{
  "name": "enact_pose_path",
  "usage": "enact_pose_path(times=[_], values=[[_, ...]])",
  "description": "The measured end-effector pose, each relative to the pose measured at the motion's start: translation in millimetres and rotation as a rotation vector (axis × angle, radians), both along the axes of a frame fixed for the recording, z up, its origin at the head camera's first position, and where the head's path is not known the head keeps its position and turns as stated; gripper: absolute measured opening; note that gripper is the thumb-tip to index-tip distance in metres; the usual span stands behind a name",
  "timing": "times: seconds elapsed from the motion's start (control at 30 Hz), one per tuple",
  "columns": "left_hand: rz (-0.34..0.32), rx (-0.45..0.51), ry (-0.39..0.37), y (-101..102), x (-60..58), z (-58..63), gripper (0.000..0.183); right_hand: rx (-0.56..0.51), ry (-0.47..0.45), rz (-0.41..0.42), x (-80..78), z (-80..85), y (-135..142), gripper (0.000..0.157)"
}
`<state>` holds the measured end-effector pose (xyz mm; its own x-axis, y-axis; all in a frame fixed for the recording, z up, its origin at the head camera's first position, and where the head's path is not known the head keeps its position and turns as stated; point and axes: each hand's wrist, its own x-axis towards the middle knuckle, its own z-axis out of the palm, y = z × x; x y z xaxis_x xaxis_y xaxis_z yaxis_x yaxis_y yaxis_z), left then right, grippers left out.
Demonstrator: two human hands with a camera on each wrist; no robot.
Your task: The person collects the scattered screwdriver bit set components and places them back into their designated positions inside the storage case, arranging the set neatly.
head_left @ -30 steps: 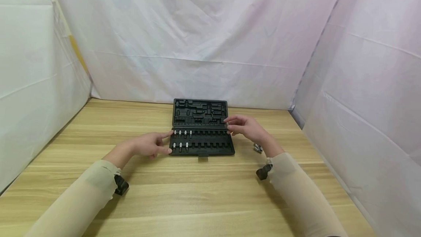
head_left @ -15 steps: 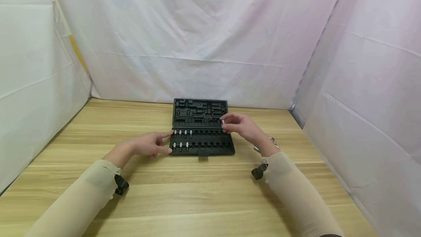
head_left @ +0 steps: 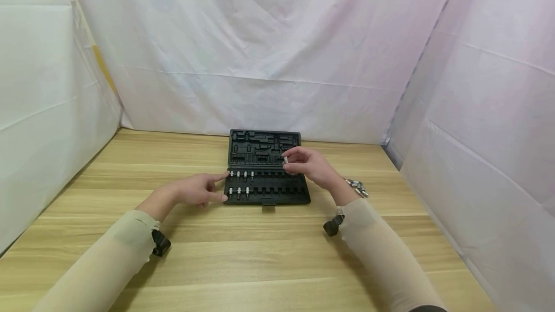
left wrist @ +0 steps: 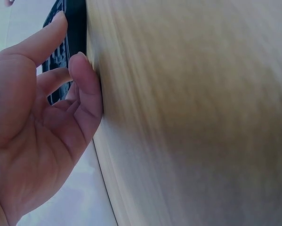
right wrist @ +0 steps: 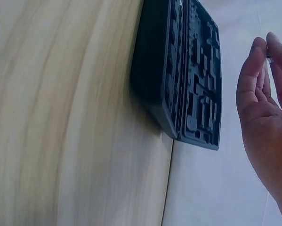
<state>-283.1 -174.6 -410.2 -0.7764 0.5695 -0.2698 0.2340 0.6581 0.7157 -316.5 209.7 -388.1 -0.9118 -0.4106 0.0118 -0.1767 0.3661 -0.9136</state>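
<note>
A black socket case [head_left: 277, 201] lies unfolded on the wooden table, its moulded lid [head_left: 253, 139] toward the back. Several silver bit sockets [head_left: 238, 175] with dark tips stand in two rows at the tray's left side; slots farther right are bare. My left hand [head_left: 196, 190] touches the case's left edge with index finger and thumb spread, the other fingers loosely bent. Over the hinge area, my right hand [head_left: 313, 165] pinches a small silver socket [head_left: 285, 160] between thumb and fingertips. In the right wrist view those fingers hide most of it, above the case [right wrist: 152, 61].
Several loose silver sockets [head_left: 359, 188] lie on the table right of the case, partly behind my right wrist. A latch tab [head_left: 268, 209] sticks out at the case's front. White cloth sheets [head_left: 260, 61] enclose the table at the back and both sides.
My right hand has moved left along the case with the pinched socket, from its right edge inward. More of the loose sockets now shows. My left hand stays at the case edge.
</note>
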Motion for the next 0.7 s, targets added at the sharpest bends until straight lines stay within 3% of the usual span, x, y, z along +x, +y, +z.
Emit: enact_pose_path(times=[0.23,0.7], values=[[0.003,-0.003,-0.004,0,-0.1,-0.9,0.093,-0.035,-0.015,0.024,-5.6,-3.4,-10,0.045],[0.003,0.007,-0.016,-1,-0.8,-2.5,0.092,0.005,-0.010,0.008,-15.2,-12.6,-24,0.040]])
